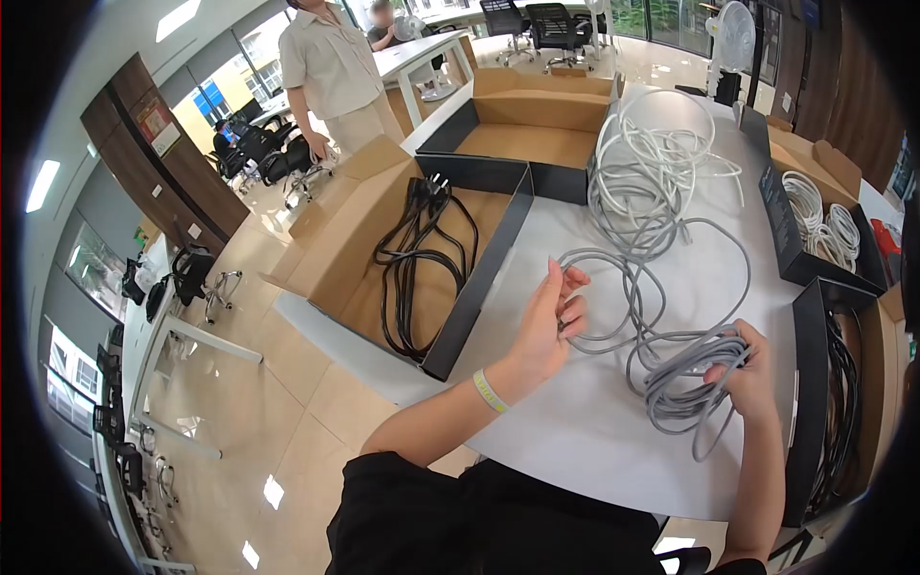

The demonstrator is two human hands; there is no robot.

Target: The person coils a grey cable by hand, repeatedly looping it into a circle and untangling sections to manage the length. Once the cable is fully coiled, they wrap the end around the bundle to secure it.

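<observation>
My right hand [746, 376] is closed around a coiled bundle of grey cable [682, 391] above the white table [561, 446]. Loops of the same grey cable run from the bundle toward the pile farther back. My left hand [556, 321], with a band on its wrist, has its fingers curled at a loop of that grey cable, and the cable passes by the fingertips. Beyond both hands lies a tangled heap of white cables [656, 153], whose lower loops mix with the grey ones.
Left stands an open box [479, 278] with black power cords [414, 259]. Another open box [522, 144] sits behind it. At right are a box of white cable coils [822, 225] and a box of black cables [839, 402]. A person [335, 72] stands beyond the table.
</observation>
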